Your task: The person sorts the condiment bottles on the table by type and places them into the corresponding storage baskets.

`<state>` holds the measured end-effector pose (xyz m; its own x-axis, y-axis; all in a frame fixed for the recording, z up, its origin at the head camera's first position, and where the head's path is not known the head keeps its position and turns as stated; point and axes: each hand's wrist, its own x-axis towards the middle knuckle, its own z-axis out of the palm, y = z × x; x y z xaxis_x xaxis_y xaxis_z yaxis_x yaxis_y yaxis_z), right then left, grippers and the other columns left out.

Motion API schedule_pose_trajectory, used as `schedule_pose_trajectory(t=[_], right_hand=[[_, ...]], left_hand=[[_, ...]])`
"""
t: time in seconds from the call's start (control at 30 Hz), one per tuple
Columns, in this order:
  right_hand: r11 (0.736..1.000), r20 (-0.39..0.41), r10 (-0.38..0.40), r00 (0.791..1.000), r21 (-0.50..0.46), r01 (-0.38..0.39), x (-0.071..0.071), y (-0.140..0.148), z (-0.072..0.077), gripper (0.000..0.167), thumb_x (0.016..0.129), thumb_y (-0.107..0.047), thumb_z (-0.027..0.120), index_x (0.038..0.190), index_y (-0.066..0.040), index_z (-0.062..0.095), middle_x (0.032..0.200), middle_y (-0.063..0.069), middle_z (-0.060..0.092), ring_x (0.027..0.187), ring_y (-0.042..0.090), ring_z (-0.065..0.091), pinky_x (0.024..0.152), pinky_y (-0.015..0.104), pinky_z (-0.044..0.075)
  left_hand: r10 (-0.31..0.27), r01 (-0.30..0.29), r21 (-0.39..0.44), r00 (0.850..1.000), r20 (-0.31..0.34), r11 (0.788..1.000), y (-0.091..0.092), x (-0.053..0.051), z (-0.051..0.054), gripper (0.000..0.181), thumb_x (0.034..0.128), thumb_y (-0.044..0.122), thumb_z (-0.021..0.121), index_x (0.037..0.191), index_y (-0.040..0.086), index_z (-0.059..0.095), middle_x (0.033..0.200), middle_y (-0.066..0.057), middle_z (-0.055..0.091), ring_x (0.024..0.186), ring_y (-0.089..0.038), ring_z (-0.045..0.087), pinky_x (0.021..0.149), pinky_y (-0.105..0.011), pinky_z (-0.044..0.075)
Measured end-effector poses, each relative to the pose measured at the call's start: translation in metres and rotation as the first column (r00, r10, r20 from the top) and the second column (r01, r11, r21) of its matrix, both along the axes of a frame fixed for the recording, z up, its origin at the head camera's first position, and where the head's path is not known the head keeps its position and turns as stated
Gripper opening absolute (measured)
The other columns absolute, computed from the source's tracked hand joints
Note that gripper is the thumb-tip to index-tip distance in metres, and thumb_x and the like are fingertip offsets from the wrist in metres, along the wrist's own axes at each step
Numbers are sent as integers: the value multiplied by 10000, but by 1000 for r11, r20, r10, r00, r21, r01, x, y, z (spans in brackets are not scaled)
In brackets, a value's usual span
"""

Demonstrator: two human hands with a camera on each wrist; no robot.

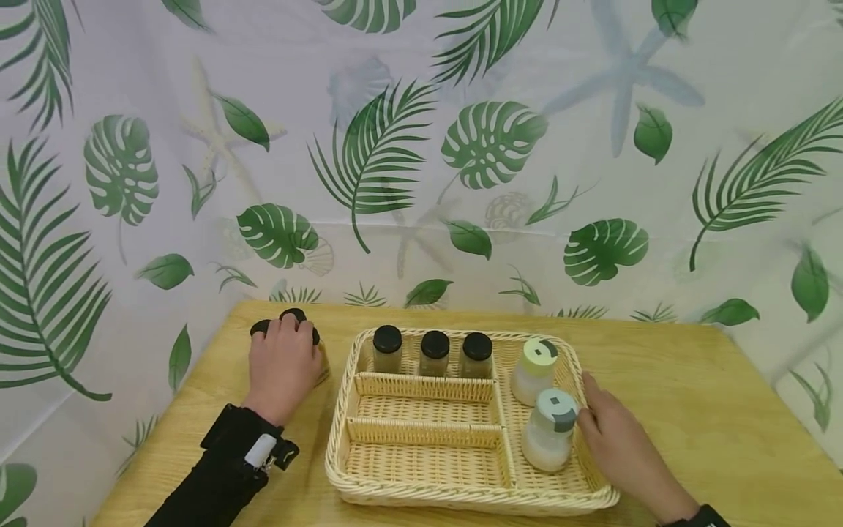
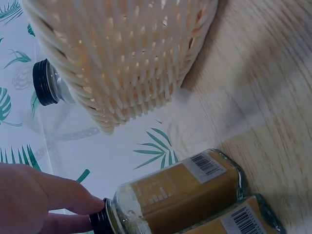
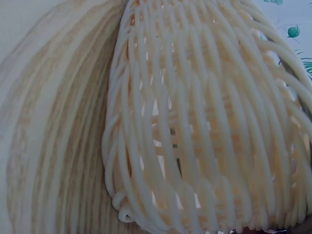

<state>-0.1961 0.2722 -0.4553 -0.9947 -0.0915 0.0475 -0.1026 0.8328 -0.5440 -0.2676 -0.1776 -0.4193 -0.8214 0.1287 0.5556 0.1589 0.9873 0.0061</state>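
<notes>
At the left of the head view, a black-lidded jar (image 2: 180, 190) is held from above by the left hand (image 1: 283, 366); in the left wrist view its lid (image 2: 101, 219) is met by curled fingers with little gap left. A second jar (image 2: 239, 219) is set just beside it. The right rim of the basket (image 1: 474, 500) is gripped by the right hand (image 1: 622, 439), right of centre.

The jars at the left are largely covered by the left hand, so their number cannot be told for sure. The second jar is cut off by the lower edge of the left wrist view. In the right wrist view only basket weave is clearly shown, and how far the right fingers are closed cannot be told exactly.

Three jars (image 1: 435, 355) are stood in the basket's upper-left compartment; a yellow-topped shaker (image 1: 532, 377) and a blue-topped shaker (image 1: 548, 435) are held in its right one. The basket's left wall is interposed between the gripped jar and those compartments.
</notes>
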Motion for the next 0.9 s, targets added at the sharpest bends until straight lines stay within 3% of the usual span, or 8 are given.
schedule_pose_trajectory(t=[0.17,0.43,0.63,0.77,0.9], right_hand=[[1000,10,-9,1000,-8,9,2,0,-1,578,1088,-187,309,1581,60,133,788,52,418,585,120,374,516,268,351],[1000,-13,-11,1000,-1,11,1,0,0,579,1084,-189,310,1580,61,145,790,51,424,594,121,376,516,267,350],[1000,-13,-21,1000,-4,21,0,1,-2,582,1076,-173,328,1580,60,152,915,103,528,626,144,406,538,272,353],[1000,-26,-24,999,-11,24,1,1,-3,583,1075,-175,335,1581,54,160,1040,155,573,622,142,399,538,275,352],[1000,-35,-19,999,-15,18,2,1,-4,581,1077,-178,332,1581,54,160,932,112,536,599,129,376,532,275,345]], left_hand=[[-19,18,-20,1000,-24,1000,0,-3,-4,179,849,126,748,911,-37,706,912,-221,636,828,-402,630,703,-530,487],[-34,34,0,999,-7,999,0,-7,-5,130,837,88,737,845,-26,674,786,-203,612,729,-412,623,665,-519,473],[-65,65,21,998,3,998,-1,-11,-4,111,793,41,720,785,-2,618,713,-176,570,654,-401,583,592,-473,433],[-89,88,55,996,14,995,-2,-10,-4,112,775,42,712,794,0,610,714,-171,568,658,-402,579,600,-469,414],[-125,126,82,992,-15,989,-4,-7,-6,145,772,38,709,881,-25,638,766,-196,587,706,-421,589,650,-500,432]])
